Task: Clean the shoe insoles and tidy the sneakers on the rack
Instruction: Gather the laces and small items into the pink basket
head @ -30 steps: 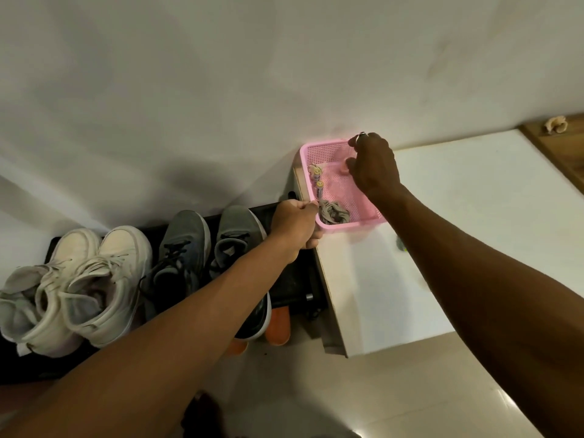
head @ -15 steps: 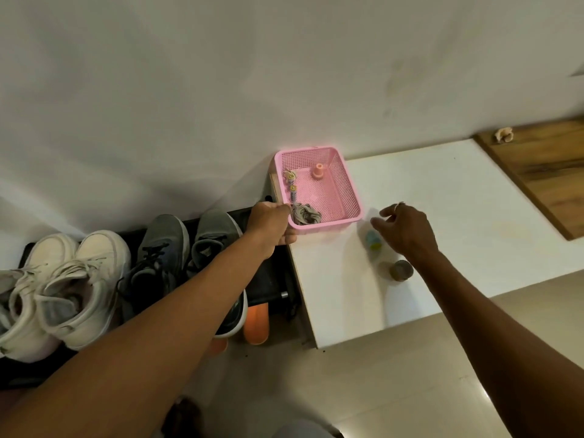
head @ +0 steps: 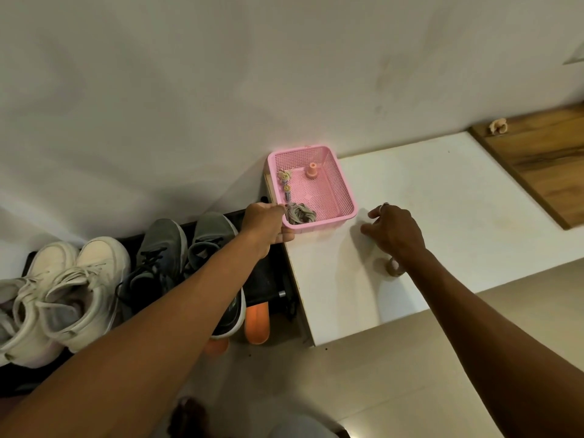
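A pair of white sneakers [head: 63, 295] and a pair of grey sneakers [head: 164, 254] stand on the black rack [head: 268, 279] against the wall. My left hand [head: 268, 222] grips the near left corner of a pink mesh basket [head: 344, 188] on the white cabinet top [head: 442, 200]. The basket holds a crumpled grey cloth [head: 301, 214], a small pink cap [head: 311, 170] and a beaded trinket [head: 286, 184]. My right hand [head: 395, 232] hovers over the cabinet top just right of the basket, fingers loosely bent down. A small brown round object [head: 393, 269] shows by its wrist.
Two orange pieces [head: 256, 324] stick out below the rack's right end, above the tiled floor [head: 395, 374]. A wooden surface [head: 537, 165] with a small beige item [head: 497, 126] lies at the far right. The wall rises directly behind rack and cabinet.
My right hand came out of the basket and moved down and right onto the cabinet top, now covering the small blue item. My left hand kept its grip on the basket corner.
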Action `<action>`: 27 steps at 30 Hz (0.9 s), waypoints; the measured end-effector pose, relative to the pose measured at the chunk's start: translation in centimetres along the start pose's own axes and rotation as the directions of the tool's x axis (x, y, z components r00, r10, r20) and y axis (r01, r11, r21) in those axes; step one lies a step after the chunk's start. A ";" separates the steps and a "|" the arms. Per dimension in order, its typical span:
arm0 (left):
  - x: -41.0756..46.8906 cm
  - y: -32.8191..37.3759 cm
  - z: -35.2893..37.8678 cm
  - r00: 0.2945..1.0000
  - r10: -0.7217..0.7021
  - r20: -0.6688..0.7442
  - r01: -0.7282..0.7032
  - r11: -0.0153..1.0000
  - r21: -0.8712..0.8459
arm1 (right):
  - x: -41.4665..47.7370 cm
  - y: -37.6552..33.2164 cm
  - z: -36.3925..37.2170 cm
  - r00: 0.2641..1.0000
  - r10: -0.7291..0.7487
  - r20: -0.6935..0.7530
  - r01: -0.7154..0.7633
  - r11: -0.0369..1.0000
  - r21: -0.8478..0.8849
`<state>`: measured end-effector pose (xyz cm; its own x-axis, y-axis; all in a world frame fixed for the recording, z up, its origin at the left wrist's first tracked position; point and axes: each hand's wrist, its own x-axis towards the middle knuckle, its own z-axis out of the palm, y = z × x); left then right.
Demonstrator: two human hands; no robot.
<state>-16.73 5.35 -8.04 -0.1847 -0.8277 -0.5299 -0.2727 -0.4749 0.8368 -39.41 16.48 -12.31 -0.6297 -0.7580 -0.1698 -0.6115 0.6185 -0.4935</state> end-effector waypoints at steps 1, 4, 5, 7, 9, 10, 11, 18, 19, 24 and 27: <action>-0.1 0.0 0.0 1.000 -0.001 0.003 0.001 1.000 -0.004 | 0.0 -0.2 -0.2 1.000 -0.005 -0.027 0.005 1.000 0.015; -0.3 -0.1 0.2 1.000 -0.005 0.016 0.005 1.000 -0.014 | 0.2 -1.0 -1.0 0.995 -0.021 -0.101 0.028 0.997 0.072; -0.4 -0.2 0.3 1.000 -0.006 0.020 0.006 1.000 -0.016 | 0.3 -1.4 -1.4 0.991 -0.034 -0.132 0.046 0.995 0.086; -0.6 -0.3 0.5 1.000 -0.006 0.027 0.006 1.000 -0.015 | 0.6 -2.4 -2.0 0.973 -0.082 -0.217 0.108 0.988 0.107; -0.6 -0.4 0.6 1.000 -0.002 0.029 0.003 1.000 -0.015 | 0.9 -3.7 -2.5 0.947 -0.137 -0.290 0.178 0.977 0.120; -0.6 -0.4 0.6 1.000 -0.001 0.028 0.002 1.000 -0.017 | 1.1 -4.4 -2.7 0.936 -0.164 -0.312 0.214 0.968 0.134; -0.5 -0.4 0.6 1.000 0.000 0.027 0.000 1.000 -0.020 | 1.3 -5.2 -2.8 0.925 -0.190 -0.330 0.250 0.956 0.152; 0.0 -0.9 0.5 0.999 0.015 0.042 -0.014 1.000 -0.022 | 3.6 -10.0 -1.1 0.922 -0.296 -0.249 0.329 0.938 0.104; 0.2 -1.0 0.5 0.999 0.017 0.042 -0.016 1.000 -0.022 | 3.8 -10.3 -0.6 0.923 -0.317 -0.218 0.341 0.937 0.080; 0.6 -1.5 0.3 0.998 0.030 0.058 -0.029 0.999 -0.026 | 5.1 -11.1 2.1 0.919 -0.377 -0.118 0.377 0.926 -0.024; 0.7 -1.6 0.2 0.997 0.034 0.063 -0.033 0.999 -0.026 | 5.7 -11.1 3.1 0.926 -0.365 -0.101 0.359 0.931 -0.065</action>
<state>-16.62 5.62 -9.74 -0.2528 -0.8230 -0.5087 -0.2422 -0.4552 0.8568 -34.72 4.64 -10.49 -0.4083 -0.9064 0.1087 -0.8269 0.3168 -0.4647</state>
